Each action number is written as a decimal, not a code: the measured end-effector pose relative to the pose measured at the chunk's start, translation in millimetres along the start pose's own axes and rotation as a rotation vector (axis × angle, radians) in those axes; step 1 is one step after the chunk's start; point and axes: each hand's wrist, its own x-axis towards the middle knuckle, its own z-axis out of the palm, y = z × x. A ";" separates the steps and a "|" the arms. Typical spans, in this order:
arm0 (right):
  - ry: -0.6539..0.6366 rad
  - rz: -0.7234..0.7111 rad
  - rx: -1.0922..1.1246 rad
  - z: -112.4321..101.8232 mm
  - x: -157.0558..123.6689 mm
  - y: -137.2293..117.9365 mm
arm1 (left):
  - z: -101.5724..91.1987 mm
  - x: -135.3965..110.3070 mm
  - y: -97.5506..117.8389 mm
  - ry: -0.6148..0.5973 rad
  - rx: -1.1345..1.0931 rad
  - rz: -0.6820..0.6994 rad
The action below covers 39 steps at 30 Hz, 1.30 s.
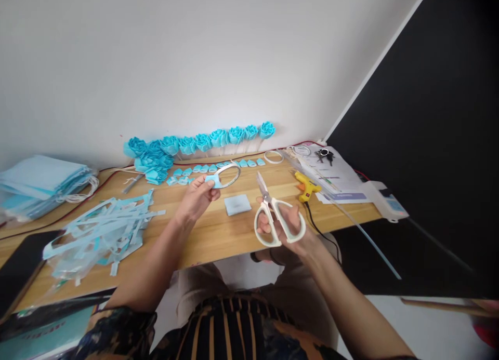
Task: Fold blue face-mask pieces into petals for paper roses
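My left hand (197, 198) pinches a small light-blue fabric piece (212, 181) together with a thin whitish ring (230, 175), held above the table. Closed loosely round a pair of scissors (268, 207), my right hand (290, 220) has its fingers at the white handles, and the blades point up and away. Between the two hands a flat light-blue fabric square (237, 204) lies on the wood. Small folded blue pieces (212, 168) run in a row behind my left hand. Further back, blue fabric flowers (202, 142) lean along the wall.
Blue fabric strips (105, 227) are heaped at left, near a stack of blue sheets (42, 181) and a dark phone-like slab (23, 271). A yellow glue gun (307, 186) with a black cord lies right, beside papers (343, 173), keys (325, 155) and another ring (273, 157).
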 end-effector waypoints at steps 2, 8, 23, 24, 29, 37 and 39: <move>-0.077 0.027 0.071 4.3 1.6 3.8 | 0.7 -1.1 0.4 -0.004 0.009 -0.005; -0.115 0.020 0.150 23.6 10.5 5.9 | 1.6 -3.2 1.5 -0.053 0.015 -0.005; -0.091 0.060 0.480 36.1 47.6 9.5 | 1.4 -5.1 -2.3 -0.159 0.044 -0.040; -0.085 0.047 0.506 34.6 47.6 10.0 | 1.2 -5.0 -2.6 -0.160 0.047 -0.042; -0.047 0.008 0.544 29.3 48.3 12.2 | 0.9 -4.3 -3.4 -0.166 0.031 -0.028; -0.053 -0.001 0.572 31.1 52.1 16.3 | -0.5 -3.2 -4.9 -0.166 0.025 -0.001; -0.072 0.003 0.569 29.7 53.2 17.9 | -0.4 -3.1 -4.7 -0.177 0.034 0.009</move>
